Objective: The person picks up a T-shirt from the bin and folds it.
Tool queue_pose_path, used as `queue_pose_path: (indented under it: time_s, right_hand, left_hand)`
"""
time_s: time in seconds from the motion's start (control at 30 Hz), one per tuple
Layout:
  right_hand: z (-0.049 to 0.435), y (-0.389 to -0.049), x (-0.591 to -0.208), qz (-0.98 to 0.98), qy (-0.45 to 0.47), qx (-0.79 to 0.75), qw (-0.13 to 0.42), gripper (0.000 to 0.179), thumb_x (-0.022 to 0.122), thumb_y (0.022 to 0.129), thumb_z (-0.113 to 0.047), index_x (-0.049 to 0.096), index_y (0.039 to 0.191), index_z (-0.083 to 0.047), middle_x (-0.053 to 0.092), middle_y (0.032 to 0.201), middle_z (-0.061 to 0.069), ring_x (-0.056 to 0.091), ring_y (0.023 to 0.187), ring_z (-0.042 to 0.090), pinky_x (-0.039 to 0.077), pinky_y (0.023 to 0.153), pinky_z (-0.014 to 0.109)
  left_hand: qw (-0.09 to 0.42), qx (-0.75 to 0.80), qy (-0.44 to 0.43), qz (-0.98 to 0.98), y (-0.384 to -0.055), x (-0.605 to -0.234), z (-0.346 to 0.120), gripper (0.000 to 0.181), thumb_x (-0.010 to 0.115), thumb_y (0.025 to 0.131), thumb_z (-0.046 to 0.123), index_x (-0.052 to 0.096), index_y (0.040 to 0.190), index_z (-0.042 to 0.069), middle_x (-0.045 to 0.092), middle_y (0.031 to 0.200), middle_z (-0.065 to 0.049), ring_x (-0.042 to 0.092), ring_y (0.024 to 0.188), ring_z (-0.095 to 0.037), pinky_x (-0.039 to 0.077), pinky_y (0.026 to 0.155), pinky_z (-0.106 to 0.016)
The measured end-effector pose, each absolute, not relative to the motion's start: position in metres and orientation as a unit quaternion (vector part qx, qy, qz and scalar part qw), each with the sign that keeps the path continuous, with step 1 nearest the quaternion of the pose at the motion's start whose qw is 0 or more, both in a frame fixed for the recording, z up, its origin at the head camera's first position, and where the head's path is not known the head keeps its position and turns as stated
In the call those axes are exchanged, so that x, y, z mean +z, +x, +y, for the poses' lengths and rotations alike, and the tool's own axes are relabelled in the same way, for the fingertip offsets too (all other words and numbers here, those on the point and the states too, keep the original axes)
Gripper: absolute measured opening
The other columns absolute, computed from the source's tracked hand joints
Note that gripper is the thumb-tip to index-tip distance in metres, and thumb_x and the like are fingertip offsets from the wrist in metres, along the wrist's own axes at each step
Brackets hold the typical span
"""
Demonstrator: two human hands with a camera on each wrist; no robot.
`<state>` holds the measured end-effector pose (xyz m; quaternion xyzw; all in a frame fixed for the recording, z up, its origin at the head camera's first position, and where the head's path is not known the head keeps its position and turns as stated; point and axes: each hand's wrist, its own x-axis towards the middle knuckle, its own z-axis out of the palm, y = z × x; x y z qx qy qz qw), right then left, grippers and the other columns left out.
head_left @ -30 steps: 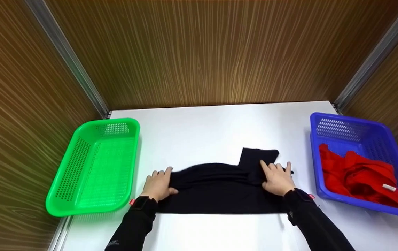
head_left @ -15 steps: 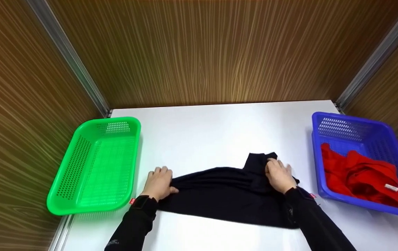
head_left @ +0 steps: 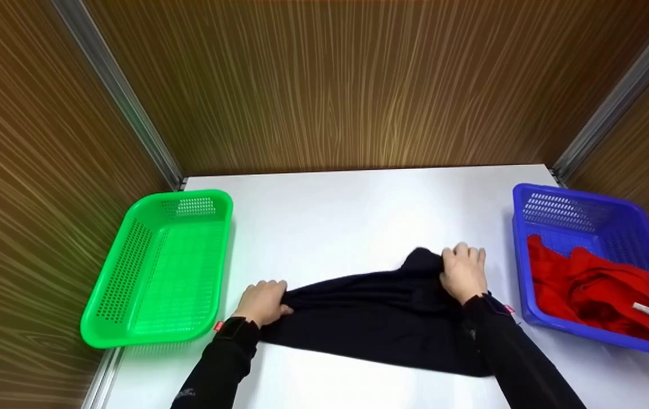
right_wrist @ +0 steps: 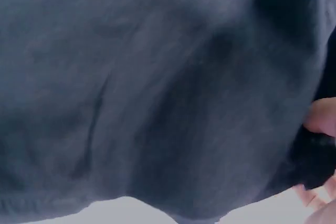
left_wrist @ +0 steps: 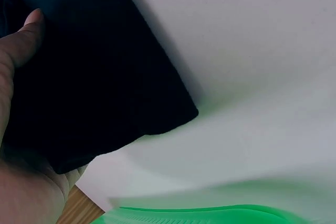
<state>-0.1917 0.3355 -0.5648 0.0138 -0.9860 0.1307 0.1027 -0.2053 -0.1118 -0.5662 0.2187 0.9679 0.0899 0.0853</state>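
A black garment [head_left: 358,318], folded into a long strip, lies across the white table. My left hand [head_left: 262,303] grips its left end. In the left wrist view the thumb [left_wrist: 29,38] lies on top of the cloth and the other fingers are mostly hidden beneath it. At the right end my right hand [head_left: 464,272] holds the garment's edge, beside a bunched flap. Dark cloth [right_wrist: 157,103] fills most of the right wrist view. The right thumb [right_wrist: 321,116] and part of the fingers show there at the cloth's edge.
A green basket [head_left: 225,250] stands on the left of the white table [head_left: 324,221]. On the right is a blue basket [head_left: 520,250] holding red cloth [head_left: 597,289] with a white label. Wood-patterned panels [head_left: 324,85] rise behind and at both sides.
My right hand has gone from lying on the cloth to gripping its right edge. The upright flap there has bunched up, and the garment's lower right corner has shifted toward me.
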Motion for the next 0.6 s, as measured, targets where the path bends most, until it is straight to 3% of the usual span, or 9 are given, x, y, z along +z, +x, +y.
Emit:
queue_pose_path:
  time_s: [0.17, 0.3, 0.47, 0.6]
  right_hand:
    - [0.333, -0.205, -0.553, -0.967, 0.033, 0.184, 0.175, 0.03, 0.07, 0.076, 0.009, 0.051, 0.099, 0.006, 0.062, 0.1, 0.031, 0.057, 0.1, 0.057, 0.026, 0.109, 0.072]
    - [0.33, -0.218, -0.534, -0.958, 0.03, 0.196, 0.208, 0.033, 0.064, 0.079, 0.011, 0.057, 0.111, 0.009, 0.058, 0.099, 0.029, 0.051, 0.096, 0.051, 0.035, 0.1, 0.064]
    - [0.326, -0.231, -0.51, -0.95, 0.019, 0.193, 0.243, 0.029, 0.061, 0.085, 0.009, 0.063, 0.114, 0.009, 0.048, 0.097, 0.023, 0.043, 0.093, 0.045, 0.037, 0.089, 0.06]
    - [0.323, -0.24, -0.492, -0.944, 0.016, 0.208, 0.255, 0.038, 0.062, 0.079, 0.009, 0.064, 0.117, 0.007, 0.044, 0.097, 0.021, 0.04, 0.095, 0.044, 0.034, 0.089, 0.06]
  left_hand:
    - [0.09, 0.121, 0.191, 0.97, -0.207, -0.565, -0.113, 0.035, 0.083, 0.087, 0.029, 0.059, 0.1, 0.008, 0.058, 0.096, -0.01, 0.061, 0.089, -0.033, 0.054, 0.073, -0.048]
    - [0.096, 0.171, 0.164, 0.967, -0.212, -0.56, -0.113, 0.036, 0.081, 0.089, 0.028, 0.054, 0.102, 0.008, 0.066, 0.093, -0.012, 0.067, 0.087, -0.036, 0.054, 0.072, -0.049]
    - [0.132, 0.214, 0.147, 0.957, -0.22, -0.553, -0.113, 0.045, 0.07, 0.095, 0.043, 0.061, 0.116, 0.004, 0.067, 0.11, -0.017, 0.065, 0.105, -0.038, 0.053, 0.087, -0.052]
    - [0.124, 0.223, 0.142, 0.957, -0.227, -0.546, -0.115, 0.026, 0.061, 0.101, 0.029, 0.063, 0.113, 0.006, 0.065, 0.111, -0.016, 0.064, 0.106, -0.036, 0.051, 0.091, -0.052]
